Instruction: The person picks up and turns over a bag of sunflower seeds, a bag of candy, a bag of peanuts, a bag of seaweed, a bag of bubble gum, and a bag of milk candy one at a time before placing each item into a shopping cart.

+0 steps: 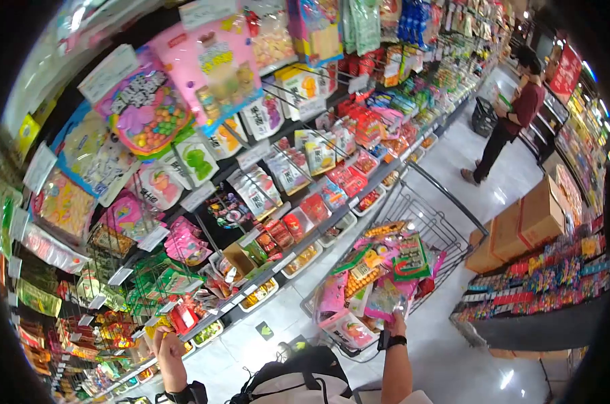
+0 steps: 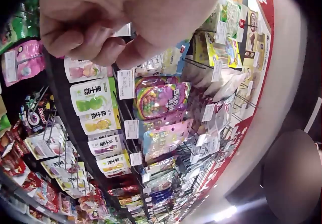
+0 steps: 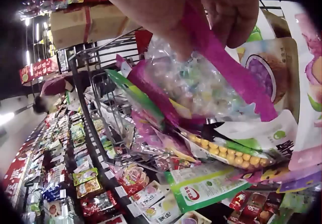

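shop shelving (image 1: 184, 198) fills the left side, hung and stacked with sweets in bright packets, and over a pale tiled floor (image 1: 234, 340) we find our two hands well apart. our left hand (image 1: 169, 357) is raised in front of the lower racks, fingers loosely curled, with nothing in its grasp that we can see. toward the middle stands a wire shopping cart (image 1: 448, 193), heaped with packets: a peach-printed packet (image 1: 351, 330) near its close end, a packet of yellow balls (image 1: 362, 279) and a green packet (image 1: 411, 258) farther in. on that heap lies the clear candy bag (image 3: 186, 85), its magenta top edge pinched between the thumb and fingers of our right hand (image 1: 397, 325). we judge it light, limp and a little slippery, its small loose pieces likely to slump to the bottom, so that flat top strip seems the best place to hold; squeezing the thin clear body might crease or split it. farther right, another person (image 1: 526, 108) stands in the aisle beside a dark basket (image 1: 482, 118), and a taped cardboard box (image 1: 520, 229) rests above a rack of small colourful goods (image 1: 540, 283).
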The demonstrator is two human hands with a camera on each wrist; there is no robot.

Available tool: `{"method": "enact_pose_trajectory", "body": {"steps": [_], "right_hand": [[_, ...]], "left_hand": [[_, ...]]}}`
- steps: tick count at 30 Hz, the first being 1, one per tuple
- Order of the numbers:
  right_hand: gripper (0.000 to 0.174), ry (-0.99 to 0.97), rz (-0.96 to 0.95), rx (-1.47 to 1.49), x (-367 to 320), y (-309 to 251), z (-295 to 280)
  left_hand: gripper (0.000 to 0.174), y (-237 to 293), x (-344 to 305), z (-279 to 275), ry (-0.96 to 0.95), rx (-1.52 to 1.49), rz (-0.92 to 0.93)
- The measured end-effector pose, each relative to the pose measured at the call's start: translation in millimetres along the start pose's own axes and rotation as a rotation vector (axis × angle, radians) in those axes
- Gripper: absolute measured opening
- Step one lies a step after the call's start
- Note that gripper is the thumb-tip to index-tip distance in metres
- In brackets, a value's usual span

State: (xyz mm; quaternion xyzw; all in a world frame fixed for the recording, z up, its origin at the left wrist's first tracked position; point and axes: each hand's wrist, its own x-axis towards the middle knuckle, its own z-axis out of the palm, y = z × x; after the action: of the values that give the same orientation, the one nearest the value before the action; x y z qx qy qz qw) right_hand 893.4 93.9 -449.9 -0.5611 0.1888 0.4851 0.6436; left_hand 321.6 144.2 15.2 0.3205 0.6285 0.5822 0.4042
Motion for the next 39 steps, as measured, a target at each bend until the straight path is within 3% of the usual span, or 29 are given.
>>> {"method": "enact_pose_trajectory", "body": {"steps": [1,4,6,9,11,14,16,18,20,21,24,25,27,30,31,33,38,39], "right_hand": [[0.022,-0.071,0.009,-0.071,-1,-4,-10],[0.011,-0.027,0.014,-0.023,1,-10,-15],[0.009,-0.176,-0.054,-0.073,-23,-22,-18],[0.011,-0.082,-0.117,-0.148,-76,-43,-1],[0.01,-0.14,-0.339,-0.27,-62,-40,-25],[0.009,-0.182,-0.532,-0.348,-98,-48,-27],[0.009,-0.228,-0.611,-0.319,-159,-52,-12],[0.011,-0.249,-0.588,-0.161,-260,-47,49],[0.013,-0.375,-0.607,-0.103,-352,-39,104],[0.019,-0.53,-0.616,-0.145,-403,-35,131],[0.025,-0.372,-1.695,-1.239,-448,-17,155],[0.027,-0.584,-1.608,-1.051,-461,-10,178],[0.028,-0.606,-1.518,-1.059,-473,9,193],[0.039,-0.982,-0.975,-0.776,-553,42,244],[0.041,-1.066,-0.648,-0.539,-574,58,259],[0.043,-1.116,-0.271,-0.31,-610,87,277],[0.028,-1.358,0.047,-0.353,-655,154,298],[0.03,-1.359,0.08,-0.369,-654,166,296]], "left_hand": [[0.01,-13,2,-13,0.058,0.105,0.021],[0.01,-11,0,-24,0.048,-0.101,-0.03],[0.01,-10,-3,-38,0.005,-0.142,-0.023],[0.009,-13,-3,-66,-0.028,-0.205,-0.033],[0.008,-18,-2,-86,-0.032,-0.201,-0.03],[0.007,-16,-2,-114,-0.052,-0.218,-0.017],[0.006,-11,-2,-134,-0.073,-0.218,0.007],[0.008,-13,-1,-157,-0.094,-0.224,0.018],[0.011,-16,-3,-175,-0.137,-0.25,0.042],[0.015,-18,-5,-184,-0.172,-0.263,0.035],[0.017,-11,-15,-203,-0.249,-0.166,0.008],[0.02,-9,-16,-207,-0.286,-0.192,0.015],[0.022,2,-25,-216,-0.346,-0.179,0.015],[0.029,20,-39,-229,-0.418,-0.197,0.045],[0.032,25,-44,-234,-0.443,-0.194,0.061],[0.038,27,-52,-240,-0.458,-0.231,0.092],[0.056,38,-74,-258,-0.483,-0.335,0.1],[0.066,33,-77,-262,-0.476,-0.367,0.076]]}}
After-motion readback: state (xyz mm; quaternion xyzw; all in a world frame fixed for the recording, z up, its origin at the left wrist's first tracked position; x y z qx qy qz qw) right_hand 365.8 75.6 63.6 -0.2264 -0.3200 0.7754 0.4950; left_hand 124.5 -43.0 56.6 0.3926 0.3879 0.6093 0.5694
